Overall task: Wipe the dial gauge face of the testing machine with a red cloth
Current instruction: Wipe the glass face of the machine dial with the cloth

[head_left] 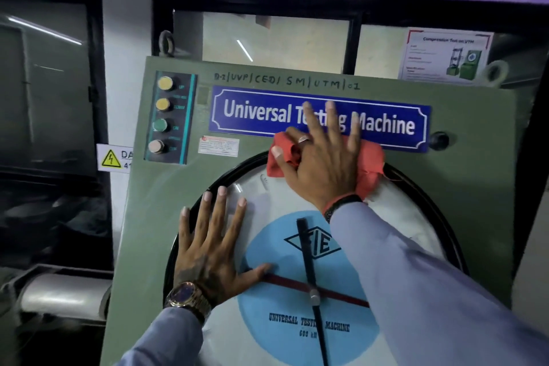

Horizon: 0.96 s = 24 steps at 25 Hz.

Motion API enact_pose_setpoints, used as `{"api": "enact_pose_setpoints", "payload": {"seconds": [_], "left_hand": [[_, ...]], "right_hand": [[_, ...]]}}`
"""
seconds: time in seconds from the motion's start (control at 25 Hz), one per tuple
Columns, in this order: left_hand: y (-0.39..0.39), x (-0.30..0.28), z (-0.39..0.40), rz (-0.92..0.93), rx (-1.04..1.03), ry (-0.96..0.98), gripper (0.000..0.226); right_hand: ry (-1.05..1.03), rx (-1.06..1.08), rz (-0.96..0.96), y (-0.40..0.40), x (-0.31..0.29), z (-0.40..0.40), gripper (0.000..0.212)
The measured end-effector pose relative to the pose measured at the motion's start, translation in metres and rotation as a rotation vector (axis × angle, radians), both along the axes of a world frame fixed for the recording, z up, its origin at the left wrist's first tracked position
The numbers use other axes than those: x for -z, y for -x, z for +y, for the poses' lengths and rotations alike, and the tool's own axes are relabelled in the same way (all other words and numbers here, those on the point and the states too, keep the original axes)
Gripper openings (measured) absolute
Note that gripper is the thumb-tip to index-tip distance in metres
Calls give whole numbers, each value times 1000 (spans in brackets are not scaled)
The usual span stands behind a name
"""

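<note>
Our right grip, spread flat, presses the red cloth onto the dial face up top. Left grip is flat too. No telling how much is wiped.

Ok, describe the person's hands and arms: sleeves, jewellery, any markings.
Both arms wear pale lilac sleeves. The left hand has a dark tattoo on its back and a gold watch with a blue dial. The right hand has a ring and a black-and-orange wristband.
</note>
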<state>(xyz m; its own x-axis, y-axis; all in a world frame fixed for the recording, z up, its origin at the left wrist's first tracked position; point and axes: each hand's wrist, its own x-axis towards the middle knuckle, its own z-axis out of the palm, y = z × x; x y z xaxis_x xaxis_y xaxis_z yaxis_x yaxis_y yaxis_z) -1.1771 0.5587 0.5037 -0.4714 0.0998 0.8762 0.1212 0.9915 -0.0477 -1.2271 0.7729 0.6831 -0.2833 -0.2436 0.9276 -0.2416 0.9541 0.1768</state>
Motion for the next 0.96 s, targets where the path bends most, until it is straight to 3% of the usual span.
{"api": "enact_pose_setpoints", "payload": {"seconds": [0.2, 0.32, 0.6, 0.72, 0.84, 0.96], "left_hand": [[-9, 19, -23, 2, -10, -16, 121], [-9, 21, -23, -5, -12, -24, 120], [5, -8, 33, -24, 55, -6, 123], [11, -22, 33, -7, 48, 5, 119], [11, -22, 39, -7, 37, 20, 120], [8, -19, 36, -22, 23, 19, 121]], "right_hand": [[-273, -167, -2, -7, 21, -80, 58], [-301, -151, 4, -6, 18, -75, 59], [41, 87, 6, 1, 8, 39, 63], [225, 154, -15, -1, 23, 76, 56], [418, 245, -62, -9, 51, 119, 64], [462, 233, -88, -14, 55, 121, 67]]}}
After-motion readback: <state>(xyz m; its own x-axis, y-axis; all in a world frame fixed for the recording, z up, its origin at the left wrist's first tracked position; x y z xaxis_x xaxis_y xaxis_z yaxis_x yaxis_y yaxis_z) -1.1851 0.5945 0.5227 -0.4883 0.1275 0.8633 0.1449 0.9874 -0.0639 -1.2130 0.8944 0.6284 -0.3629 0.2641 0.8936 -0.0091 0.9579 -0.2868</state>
